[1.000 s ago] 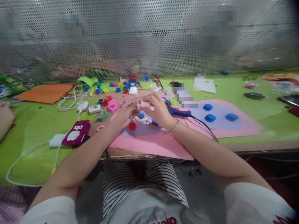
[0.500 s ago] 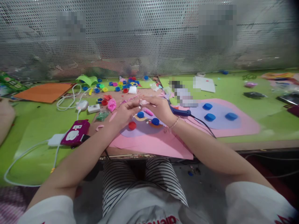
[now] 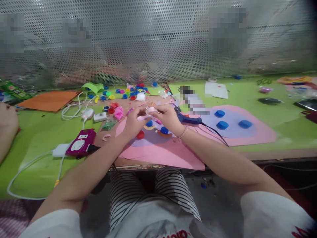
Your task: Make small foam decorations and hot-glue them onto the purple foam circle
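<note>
Both hands meet above a pink and purple paper sheet (image 3: 160,153). My left hand (image 3: 135,123) and my right hand (image 3: 168,118) pinch a small pale pink piece (image 3: 150,110) between their fingertips; its exact shape is unclear. Just below the fingers, a blue cap (image 3: 149,123) lies on the purple area, with a second blue cap (image 3: 164,130) to its right and a red cap (image 3: 140,134) to its left. A pink piece (image 3: 158,122) shows partly beneath my right hand. The dark blue glue gun (image 3: 192,119) rests to the right of my right hand.
Another pink and purple sheet (image 3: 264,132) holds three blue caps at right. A magenta power strip (image 3: 81,142) with white cables lies at left. Several coloured caps, orange paper (image 3: 49,100) and a white box (image 3: 216,90) sit farther back. Another person's arm (image 3: 7,129) is at far left.
The hands have tilted and parted slightly around the pale pink piece, which shows more now. The view has shifted a little.
</note>
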### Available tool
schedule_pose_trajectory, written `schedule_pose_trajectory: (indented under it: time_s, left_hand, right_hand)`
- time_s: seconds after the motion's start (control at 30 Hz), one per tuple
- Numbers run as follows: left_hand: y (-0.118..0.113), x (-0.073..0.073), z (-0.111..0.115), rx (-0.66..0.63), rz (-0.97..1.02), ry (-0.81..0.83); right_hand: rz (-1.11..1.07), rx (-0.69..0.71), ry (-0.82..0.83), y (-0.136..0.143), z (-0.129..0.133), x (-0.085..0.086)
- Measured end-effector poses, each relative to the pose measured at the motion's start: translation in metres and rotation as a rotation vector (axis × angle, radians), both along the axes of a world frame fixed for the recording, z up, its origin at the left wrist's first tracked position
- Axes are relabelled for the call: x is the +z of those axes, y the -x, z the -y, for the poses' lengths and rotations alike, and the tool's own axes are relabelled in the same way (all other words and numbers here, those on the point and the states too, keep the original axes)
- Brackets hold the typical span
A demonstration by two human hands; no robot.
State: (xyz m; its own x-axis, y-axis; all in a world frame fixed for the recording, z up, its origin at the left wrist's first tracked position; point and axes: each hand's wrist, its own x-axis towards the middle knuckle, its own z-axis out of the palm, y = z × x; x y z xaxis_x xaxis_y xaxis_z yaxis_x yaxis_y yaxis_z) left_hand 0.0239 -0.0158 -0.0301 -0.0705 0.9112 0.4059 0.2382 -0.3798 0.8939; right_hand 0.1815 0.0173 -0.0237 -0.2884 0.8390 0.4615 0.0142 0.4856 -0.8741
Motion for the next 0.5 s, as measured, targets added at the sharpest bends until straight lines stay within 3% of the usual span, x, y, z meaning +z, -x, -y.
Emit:
schedule_pose_trajectory:
  time_s: [0.13, 0.23, 0.37, 0.5]
  left_hand:
    - [0.005, 0.002, -0.004, -0.075, 0.056, 0.024]
    - [0.009, 0.005, -0.007, -0.033, 0.143, 0.062]
    - [0.015, 0.003, -0.015, 0.076, 0.149, 0.045]
    - [0.019, -0.004, -0.022, 0.071, 0.193, 0.024]
  right_hand:
    - [-0.226, 0.052, 0.257, 0.001, -0.002, 0.000]
    - [-0.365, 0.096, 0.389, -0.001, -0.005, 0.000]
    - [-0.390, 0.102, 0.365, -0.008, -0.011, 0.002]
    - [-0.302, 0.073, 0.284, -0.011, -0.012, 0.003]
